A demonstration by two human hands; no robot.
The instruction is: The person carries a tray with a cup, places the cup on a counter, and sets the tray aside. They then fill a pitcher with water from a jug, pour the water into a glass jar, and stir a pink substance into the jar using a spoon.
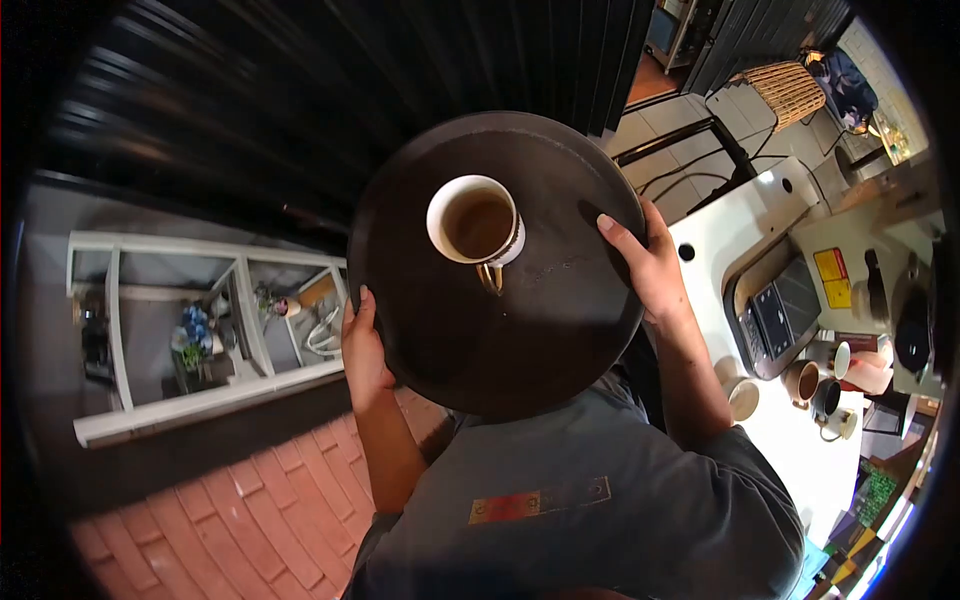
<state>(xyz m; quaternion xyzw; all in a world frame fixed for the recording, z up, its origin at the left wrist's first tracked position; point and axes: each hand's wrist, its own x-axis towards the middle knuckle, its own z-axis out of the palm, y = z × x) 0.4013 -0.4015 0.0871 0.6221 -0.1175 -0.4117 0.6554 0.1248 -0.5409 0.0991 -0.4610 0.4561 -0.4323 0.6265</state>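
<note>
A round dark tray (560, 330) is held in front of my chest by both hands. My left hand (365, 345) grips its rim at the lower left, thumb on top and the other fingers mostly hidden beneath. On the right edge, my right hand (650, 265) clasps the rim with the thumb lying over the upper surface. A white cup (440, 235) with a gold-coloured handle stands upright on the tray, left of its middle. Brown liquid (480, 225) fills part of the cup. Neither hand touches the cup.
To the right, a white counter (715, 240) carries a payment terminal (775, 315) and several cups (803, 382). A white shelf unit (180, 410) with flowers (195, 330) is at the left. Dark corrugated panelling (480, 60) rises ahead. A wicker chair (785, 92) stands farther off.
</note>
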